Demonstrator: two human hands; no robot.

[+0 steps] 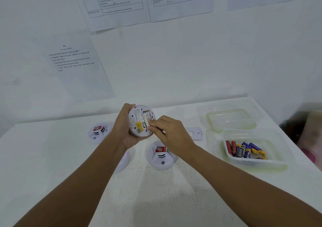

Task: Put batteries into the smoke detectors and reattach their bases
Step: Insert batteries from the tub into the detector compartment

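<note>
- A sheet of printed instructions (73,59) hung on the wall at far left, its lines too small to read.
- On the white table (156,192), a smoke detector (99,132) with a red label sat dome-up at the left; whether it held batteries could not be told.
- A curved white edge (124,162), probably another detector or a base, showed under the left forearm, mostly hidden.
- The left hand (124,129) held an upturned detector (141,120) above the table, fingers curled round its rim and the palm under it, the open back facing the camera.
- The right hand (169,132) had its fingertips pressed together at the battery compartment, seemingly pinching a pale battery (147,121) and seating it; the exact hold was blurred.
- Another red-labelled detector (161,154) stood dome-up on the table, just below the hands.
- A flat white mounting plate (196,133), likely the held unit's base, lay behind the right wrist, not yet refitted.
- At right, a clear lid (228,117) lay beyond a clear tub (278,162) with a pile of loose batteries (245,151).
- By my reading the job was in its middle: one unit was being loaded, its base was yet to go on, and many batteries were left.
</note>
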